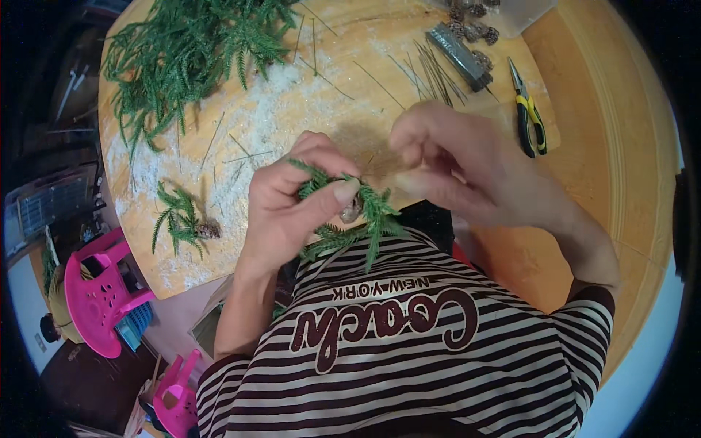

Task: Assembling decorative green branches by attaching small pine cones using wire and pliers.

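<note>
Green sprigs [349,212] pinched between both hands; pliers [529,117], wires [431,69] beyond.

Layout around my pliers [529,113]

Left of the pliers I see wire pieces [431,69]; farther left, a fir-branch heap [182,51]; behind, pine cones [473,29].

A round wooden table [584,109] dusted with white powder fills the middle. At 8 o'clock stand two pink plastic chairs [98,292] on a dark floor [80,387].
</note>
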The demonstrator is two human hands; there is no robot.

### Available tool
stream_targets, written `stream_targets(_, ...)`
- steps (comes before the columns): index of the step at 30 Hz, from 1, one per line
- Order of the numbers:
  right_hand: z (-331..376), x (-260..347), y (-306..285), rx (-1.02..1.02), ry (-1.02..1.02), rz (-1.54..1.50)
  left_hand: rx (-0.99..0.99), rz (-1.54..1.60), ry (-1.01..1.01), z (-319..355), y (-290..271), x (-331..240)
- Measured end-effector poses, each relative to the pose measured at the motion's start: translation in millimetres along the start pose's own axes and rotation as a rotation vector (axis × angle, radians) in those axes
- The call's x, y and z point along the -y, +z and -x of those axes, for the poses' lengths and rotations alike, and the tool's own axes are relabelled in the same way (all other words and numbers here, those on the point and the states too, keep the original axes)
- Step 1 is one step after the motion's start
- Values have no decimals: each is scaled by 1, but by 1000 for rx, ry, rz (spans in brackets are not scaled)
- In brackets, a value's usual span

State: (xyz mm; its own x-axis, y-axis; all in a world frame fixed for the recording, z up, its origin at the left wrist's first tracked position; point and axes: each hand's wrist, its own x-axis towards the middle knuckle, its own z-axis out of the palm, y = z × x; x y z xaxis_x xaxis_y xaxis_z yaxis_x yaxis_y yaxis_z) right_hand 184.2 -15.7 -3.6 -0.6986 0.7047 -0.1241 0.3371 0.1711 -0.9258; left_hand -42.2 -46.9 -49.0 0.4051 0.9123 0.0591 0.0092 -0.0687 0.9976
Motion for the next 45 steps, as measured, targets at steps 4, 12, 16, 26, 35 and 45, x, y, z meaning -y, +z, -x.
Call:
stream_targets(4, -2, -4, 10, -230, -457, 583, 16, 482, -203, 0, -2, 0)
stream_targets(12, -12, -11, 6, -174, -842, 825, 193, 484, -259, -3, -1, -1)
stream_targets(16, -9, -13, 10, -105, -532, 615, 155, -70, 71, -12, 4, -11)
stream_targets(26, -8, -10, 4, -283, -381, 320, -6, 106, 85, -12, -2, 3)
stream_targets(35, -7, -4, -6, -13, -504, 594, 178, 200, 54, -13, 5, 5)
stream_targets(45, 25, 1, -44, -225, -34, 159, -161, -178, 107, -20, 11, -8)
